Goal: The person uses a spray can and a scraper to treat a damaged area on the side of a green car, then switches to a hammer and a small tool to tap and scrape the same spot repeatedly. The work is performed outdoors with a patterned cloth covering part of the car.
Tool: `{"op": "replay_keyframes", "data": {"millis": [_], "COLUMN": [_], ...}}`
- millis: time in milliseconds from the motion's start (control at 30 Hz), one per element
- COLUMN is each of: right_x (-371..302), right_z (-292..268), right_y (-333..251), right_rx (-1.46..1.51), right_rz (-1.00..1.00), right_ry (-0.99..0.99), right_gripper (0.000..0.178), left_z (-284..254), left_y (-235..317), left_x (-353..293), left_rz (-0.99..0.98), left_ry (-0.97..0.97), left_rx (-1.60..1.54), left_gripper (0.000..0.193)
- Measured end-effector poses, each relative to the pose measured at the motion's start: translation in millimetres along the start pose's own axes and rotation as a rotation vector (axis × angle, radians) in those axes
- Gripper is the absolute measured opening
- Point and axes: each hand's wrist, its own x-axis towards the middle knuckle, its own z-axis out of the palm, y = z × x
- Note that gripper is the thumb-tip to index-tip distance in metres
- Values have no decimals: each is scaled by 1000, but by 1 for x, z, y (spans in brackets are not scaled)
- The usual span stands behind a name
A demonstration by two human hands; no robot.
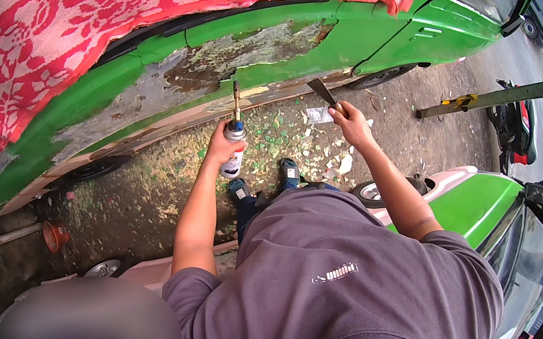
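My left hand [218,147] is closed around a gas blowtorch [232,165], a white canister with a blue collar and a brass-coloured nozzle pointing at the car. Whether a flame burns at its tip I cannot make out. In my right hand [353,126] is a paint scraper [323,93], its dark blade angled up and left, apart from the car. Ahead stands a green car [364,37], its side partly stripped to a grey and brown patch [196,70] with ragged paint edges. The torch nozzle ends at the patch's lower edge in the picture.
A red and pink patterned cloth [53,44] drapes over the car. Paint flakes [271,126] litter the ground around my feet. Behind me stands another green vehicle [474,206]. An orange pot [56,236] is at left; a post [499,99] and a motorbike [516,133] are at right.
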Motion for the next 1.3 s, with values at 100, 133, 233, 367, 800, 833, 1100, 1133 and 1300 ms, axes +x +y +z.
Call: {"op": "replay_keyframes", "data": {"millis": [100, 133, 233, 367, 800, 833, 1100, 1133, 1300], "right_x": [4, 5, 7, 11, 22, 21, 26, 26, 23], "right_z": [-1, -1, -4, -3, -11, -12, -12, -13, -14], "right_y": [3, 4, 4, -7, 0, 1, 18, 19, 14], "right_rx": [-7, -5, -10, -60, 20, 24, 16, 18, 54], "right_rz": [-7, -9, -14, 2, -50, -48, -51, -45, -49], "right_ry": [-5, -7, -3, -62, -16, -2, 17, 20, 10], "right_gripper": [43, 43, 42, 41, 31, 31, 30, 30, 30], "left_z": [2, 3, 3, 6, 36, 38, 53, 53, 52], "left_y": [3, 3, 6, 7, 19, 19, 23, 26, 24], "left_x": [1, 2, 7, 11, 33, 35, 42, 42, 38], "left_rz": [-3, 4, -2, -41, -29, -25, -5, -11, -40], "left_ry": [26, 25, 3, -39, -68, -79, -90, -100, -77], "left_rx": [-54, -61, -59, -26, 51, 42, -12, -8, -20], "left_gripper": [66, 66, 67, 66, 68, 69, 70, 70, 69]}}
